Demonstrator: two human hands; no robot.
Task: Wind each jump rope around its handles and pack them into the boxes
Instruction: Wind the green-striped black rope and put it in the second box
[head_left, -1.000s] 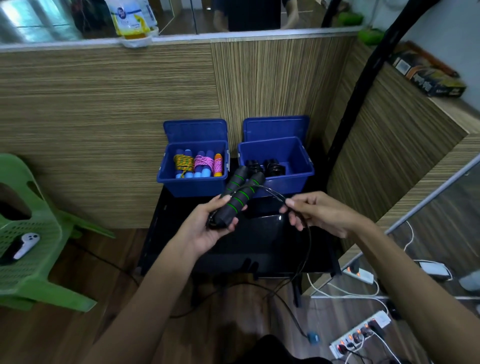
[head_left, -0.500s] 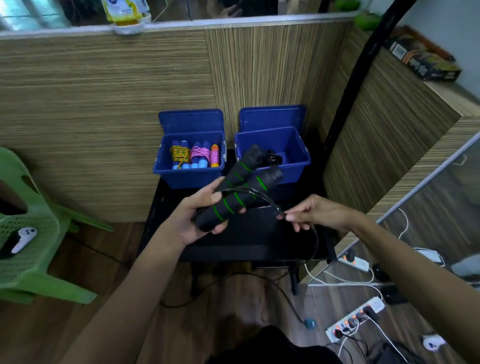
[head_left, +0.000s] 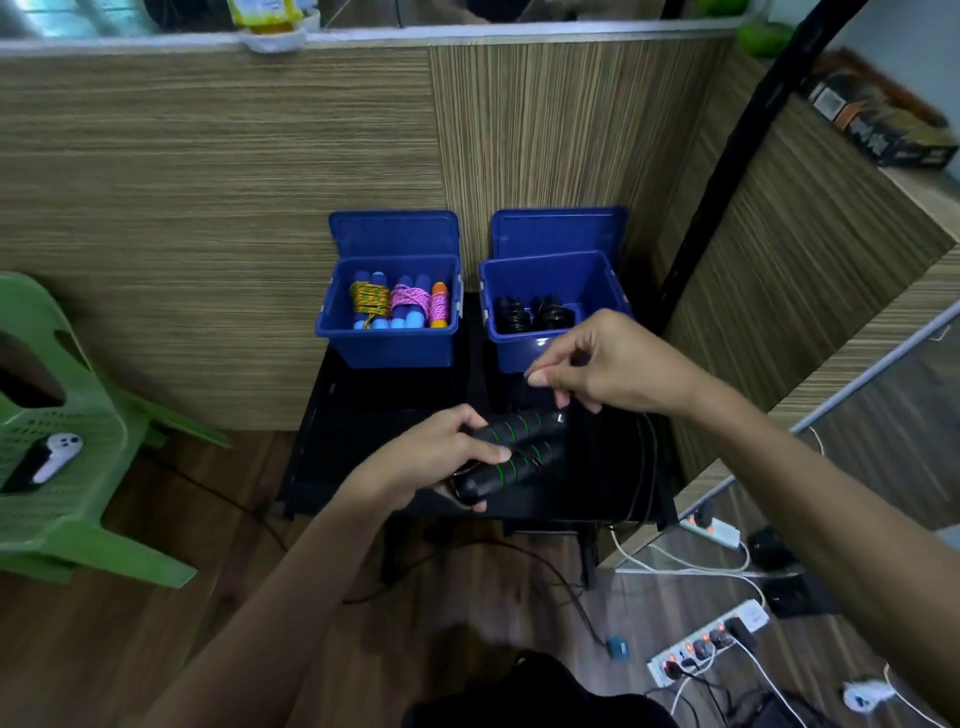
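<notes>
Left hand (head_left: 431, 457) grips both black handles (head_left: 511, 449) together above the bench (head_left: 363, 415). Right hand (head_left: 597, 364) pinches the thin cord (head_left: 647, 467) (limp, springy, likely to uncoil). Handles look firm, ribbed: best hold mid-length, near the boxes (head_left: 550, 312).

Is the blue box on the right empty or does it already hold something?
Not empty. The right blue box already holds two black wound bundles, with bare floor beside them. Its lid stands open behind it.
</notes>
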